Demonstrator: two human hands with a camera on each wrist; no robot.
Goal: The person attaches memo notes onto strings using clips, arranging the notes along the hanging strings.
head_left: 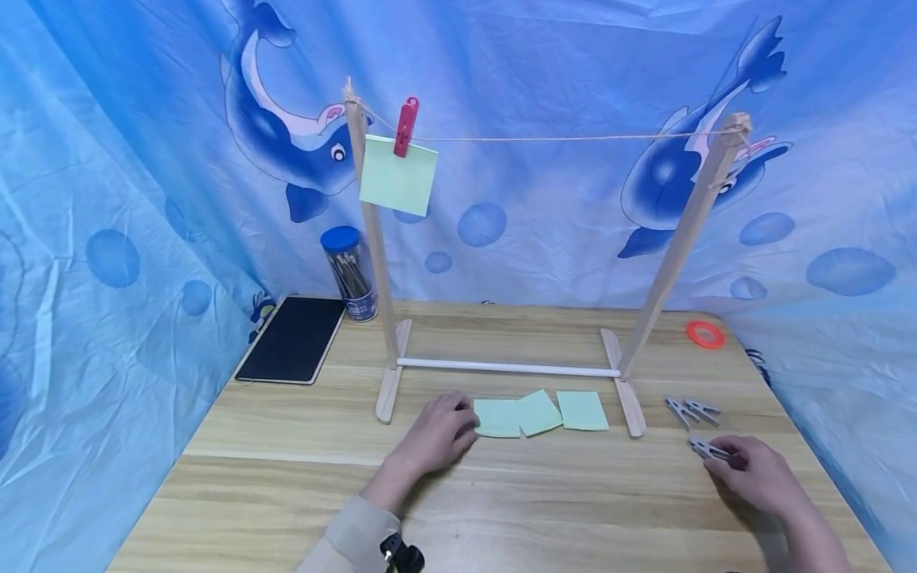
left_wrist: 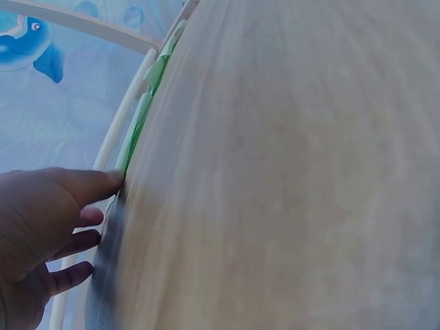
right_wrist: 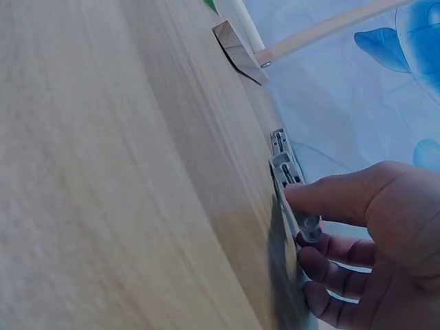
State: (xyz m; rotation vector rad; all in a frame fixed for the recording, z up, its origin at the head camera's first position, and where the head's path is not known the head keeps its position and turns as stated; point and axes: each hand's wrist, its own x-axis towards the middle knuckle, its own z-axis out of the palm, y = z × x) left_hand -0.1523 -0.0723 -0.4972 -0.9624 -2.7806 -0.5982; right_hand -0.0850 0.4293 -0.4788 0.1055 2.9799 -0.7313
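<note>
Blue curtain fabric printed with dolphins and bubbles [head_left: 544, 72] hangs behind a light wood-grain desk [head_left: 286, 485]. Standing across the frame's centre is a pale wooden two-post rack [head_left: 669, 263], joined low down by a white rod [head_left: 509, 367] and along the top by a thin string [head_left: 530, 139]. At upper left, a red clothespin [head_left: 405, 127] holds a square light-green paper note [head_left: 396, 181] on the string.

Left hand [head_left: 438, 434], lower centre: relaxed, thumb apart from loosely bent fingers, thumb tip at the left edge of the leftmost of three light-green notes [head_left: 497, 418] lying on the desk. Firm contact cannot be confirmed. That note and the middle one meet; the third lies just beside them.

Right hand [head_left: 761, 475], lower right: pinching a grey clothespin [head_left: 705, 450] between thumb and fingers, close to the desk. Two further grey clothespins [head_left: 702, 411] lie just beyond it.

Right edge of the desk, farther back: a flat orange ring [head_left: 705, 335]. Left rear: a black-faced flat rectangular item [head_left: 294, 338] beside a clear, blue-lidded cylindrical container [head_left: 351, 274] with slim dark sticks inside.
</note>
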